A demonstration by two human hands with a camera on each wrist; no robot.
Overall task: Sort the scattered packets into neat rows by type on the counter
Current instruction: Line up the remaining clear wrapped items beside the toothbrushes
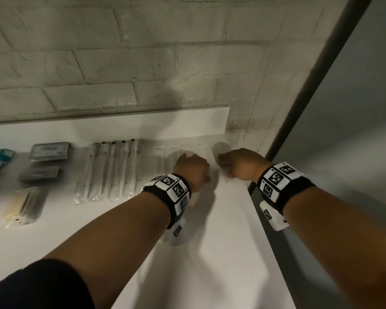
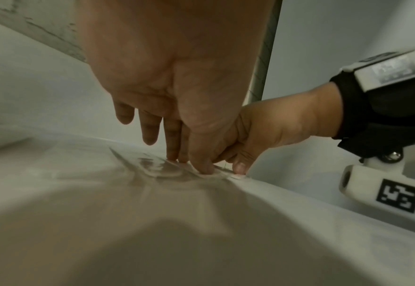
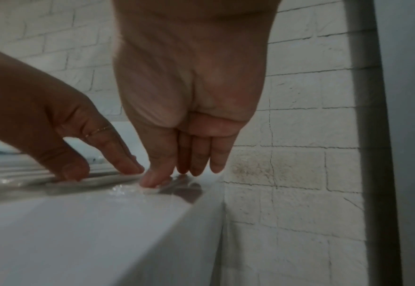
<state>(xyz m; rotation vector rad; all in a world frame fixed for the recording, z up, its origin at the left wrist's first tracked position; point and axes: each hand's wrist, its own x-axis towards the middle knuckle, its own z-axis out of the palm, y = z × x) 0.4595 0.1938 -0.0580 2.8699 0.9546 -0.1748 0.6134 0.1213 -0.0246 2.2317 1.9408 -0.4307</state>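
Both hands (image 1: 212, 167) press clear packets (image 1: 187, 150) on counter (image 1: 221, 241).

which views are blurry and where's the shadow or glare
Head view: left side smeared, the grey packets soft; hand shadows fall on the counter. Left wrist view: a big dark shadow fills the foreground, with blurred clear packets. Right wrist view: dim, small glare spots on the plastic by the right hand.

Print on the grey packets (image 1: 49, 150) is too blurred to read.
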